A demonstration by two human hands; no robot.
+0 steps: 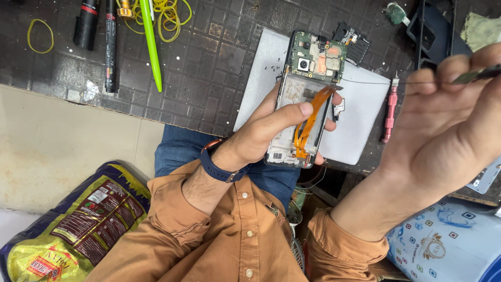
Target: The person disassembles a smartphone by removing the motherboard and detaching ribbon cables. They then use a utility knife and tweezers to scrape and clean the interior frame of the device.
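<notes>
Keep your left hand [271, 130] clamped around the opened phone [305, 104] mid-frame while your right hand's [449, 120] fingers pinch the tweezers [477, 74], steadying the orange flex cable [308, 125].

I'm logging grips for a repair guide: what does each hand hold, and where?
The left hand grips the opened phone around its lower half. The right hand pinches tweezers near their middle.
</notes>
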